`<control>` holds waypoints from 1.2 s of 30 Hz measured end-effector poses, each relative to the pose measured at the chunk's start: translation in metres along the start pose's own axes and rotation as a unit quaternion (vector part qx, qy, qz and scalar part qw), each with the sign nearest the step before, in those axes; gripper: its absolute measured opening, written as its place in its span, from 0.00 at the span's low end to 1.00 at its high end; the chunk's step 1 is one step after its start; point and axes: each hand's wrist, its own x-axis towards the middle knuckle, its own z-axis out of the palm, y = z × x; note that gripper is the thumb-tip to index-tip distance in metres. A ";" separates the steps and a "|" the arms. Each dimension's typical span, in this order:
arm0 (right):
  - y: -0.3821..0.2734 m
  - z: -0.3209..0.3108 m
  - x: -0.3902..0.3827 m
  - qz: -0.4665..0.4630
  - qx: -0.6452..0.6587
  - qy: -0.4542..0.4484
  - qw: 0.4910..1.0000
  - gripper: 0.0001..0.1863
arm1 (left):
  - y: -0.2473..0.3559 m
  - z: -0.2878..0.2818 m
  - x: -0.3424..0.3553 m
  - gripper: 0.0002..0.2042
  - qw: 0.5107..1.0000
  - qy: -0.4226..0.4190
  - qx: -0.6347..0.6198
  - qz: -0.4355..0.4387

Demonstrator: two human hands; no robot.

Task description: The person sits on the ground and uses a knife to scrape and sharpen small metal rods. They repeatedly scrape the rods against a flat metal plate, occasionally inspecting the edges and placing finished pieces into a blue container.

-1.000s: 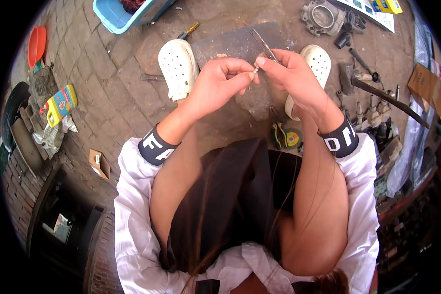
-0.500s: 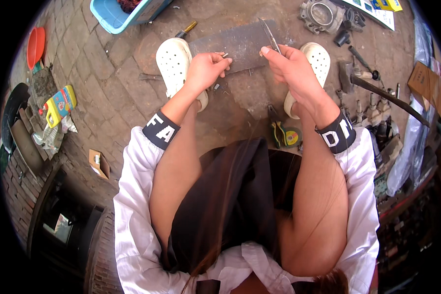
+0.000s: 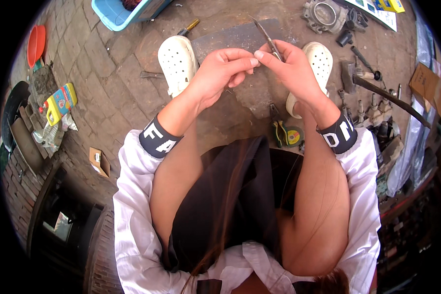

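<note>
Over a flat grey metal plate (image 3: 225,40) on the ground, my two hands meet at the fingertips. My left hand (image 3: 219,73) is closed in a pinch; whatever sits between thumb and forefinger is too small to make out. A slim, pointed metal tool (image 3: 262,32) is gripped in my right hand (image 3: 295,69), its tip slanting up and left above the plate. Thumb and forefinger of the right hand touch or nearly touch the left fingertips. The tool's lower end is hidden in the right palm.
My feet in white clogs (image 3: 177,61) flank the plate. Pliers (image 3: 278,128) and a tape measure (image 3: 293,137) lie between my legs. A hammer (image 3: 349,78) and metal parts (image 3: 323,14) are at right. A blue basin (image 3: 120,19) and yellow jug (image 3: 61,104) stand left.
My left hand has moved right and slightly up, bringing its fingertips to those of my right hand. The right hand shifted a little left and up, still holding the tool.
</note>
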 end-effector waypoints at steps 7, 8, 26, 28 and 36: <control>0.002 0.002 -0.001 -0.049 -0.007 0.006 0.999 0.09 | 0.000 0.002 -0.003 0.05 0.998 0.054 0.026 0.035; 0.008 0.002 0.001 -0.069 -0.013 0.005 0.998 0.09 | 0.001 0.005 -0.004 0.05 0.997 0.059 0.035 0.036; 0.013 0.003 0.002 -0.140 -0.121 0.032 0.982 0.11 | -0.005 0.003 -0.003 0.08 0.995 0.037 0.078 0.043; 0.015 0.004 0.003 -0.128 -0.093 0.028 0.987 0.11 | -0.005 0.005 -0.002 0.08 0.994 0.049 0.088 0.043; 0.032 0.007 0.009 -0.042 -0.040 -0.001 0.998 0.12 | -0.017 0.003 0.000 0.07 0.995 0.059 0.072 0.022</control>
